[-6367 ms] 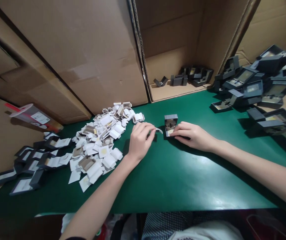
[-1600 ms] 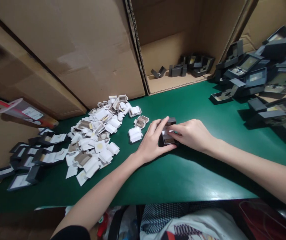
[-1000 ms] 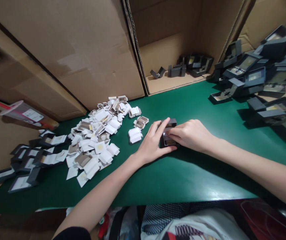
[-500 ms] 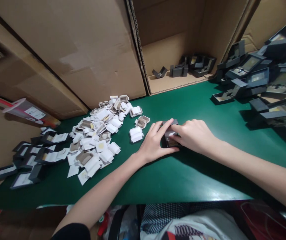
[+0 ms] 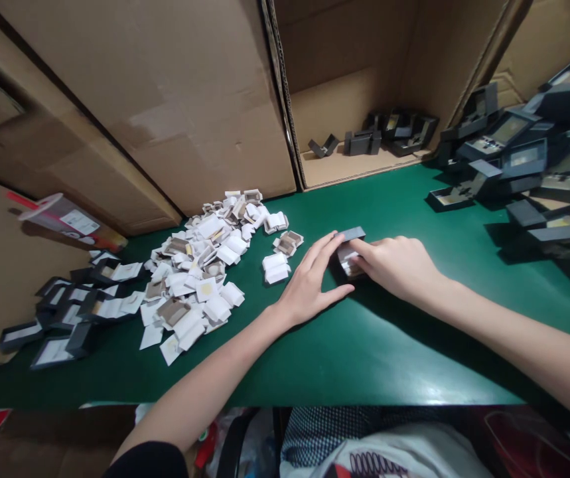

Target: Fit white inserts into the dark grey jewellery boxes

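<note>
A small dark hinged box [image 5: 353, 234] stands with its lid raised on the green table in front of me. My left hand [image 5: 309, 282] steadies it from the left, fingers along the lid side and thumb spread toward the front. Reaching in from the right, my right hand [image 5: 397, 265] has its thumb and forefinger pinched inside the box on a white folded card insert [image 5: 347, 255]; the fingertips are partly hidden. Left of my hands lies a heap of similar white card inserts [image 5: 210, 252], with a loose white insert [image 5: 275, 269] nearest my left hand.
Several open dark boxes [image 5: 508, 159] are piled at the right. More dark boxes with white inserts [image 5: 80, 302] stand at the left, near a plastic cup [image 5: 73, 222]. Large cardboard cartons [image 5: 205, 99] line the back; one open carton [image 5: 334, 169] holds several dark boxes.
The box lid now shows more clearly, and more white shows inside the box under my right fingers. My left fingers have slid back slightly from the lid. The whole view has shifted a little.
</note>
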Motion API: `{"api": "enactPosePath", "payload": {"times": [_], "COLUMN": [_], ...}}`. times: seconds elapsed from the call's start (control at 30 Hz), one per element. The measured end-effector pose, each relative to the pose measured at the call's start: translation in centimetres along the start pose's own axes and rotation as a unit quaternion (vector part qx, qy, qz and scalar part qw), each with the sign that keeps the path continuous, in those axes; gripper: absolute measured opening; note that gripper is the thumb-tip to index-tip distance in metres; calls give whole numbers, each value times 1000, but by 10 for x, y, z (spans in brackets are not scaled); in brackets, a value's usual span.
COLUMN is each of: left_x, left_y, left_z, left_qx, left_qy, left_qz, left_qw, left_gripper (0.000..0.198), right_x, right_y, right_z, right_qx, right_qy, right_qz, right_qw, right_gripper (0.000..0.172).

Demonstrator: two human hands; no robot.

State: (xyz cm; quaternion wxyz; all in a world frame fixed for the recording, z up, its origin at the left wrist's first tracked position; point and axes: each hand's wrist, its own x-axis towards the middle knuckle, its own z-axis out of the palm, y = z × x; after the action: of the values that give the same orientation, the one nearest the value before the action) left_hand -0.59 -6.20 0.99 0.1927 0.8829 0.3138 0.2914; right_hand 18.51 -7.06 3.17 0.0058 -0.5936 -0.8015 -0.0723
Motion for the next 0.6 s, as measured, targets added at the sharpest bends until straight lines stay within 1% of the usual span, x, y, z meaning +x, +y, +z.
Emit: {"api": "enactPosePath", "payload": {"times": [0.07, 0.17, 0.27, 0.37, 0.47, 0.53, 0.6], "left_x": [0, -1, -2, -3, -4, -3, -1], "left_y": [-2, -11, -25, -38, -46, -47, -45], "left_z": [-2, -7, -14, -23, -30, -34, -35], "left_qx": [50, 151, 233, 281, 290, 267, 212], "left_qy": [26, 58, 63, 63, 60, 67, 94], "left_qz": [-9, -55, -121, -183, -202, -188, -162], "left_qw": [998, 985, 963, 940, 933, 943, 959], "left_gripper": [65, 58, 60, 58, 48, 39, 32], "right_x": [2, 4, 4, 3, 1, 0, -2], "right_y": [6, 11, 12, 9, 8, 8, 9], "right_z": [2, 5, 8, 9, 10, 11, 13], "right_qx": [-9, -17, -3, 26, 49, 61, 84], "right_qy": [3, 11, 21, 37, 58, 77, 110], "right_qz": [20, 42, 38, 25, 18, 10, -5], "right_qw": [1000, 999, 999, 999, 997, 995, 990], "right_gripper": [30, 31, 31, 31, 30, 29, 29]}}
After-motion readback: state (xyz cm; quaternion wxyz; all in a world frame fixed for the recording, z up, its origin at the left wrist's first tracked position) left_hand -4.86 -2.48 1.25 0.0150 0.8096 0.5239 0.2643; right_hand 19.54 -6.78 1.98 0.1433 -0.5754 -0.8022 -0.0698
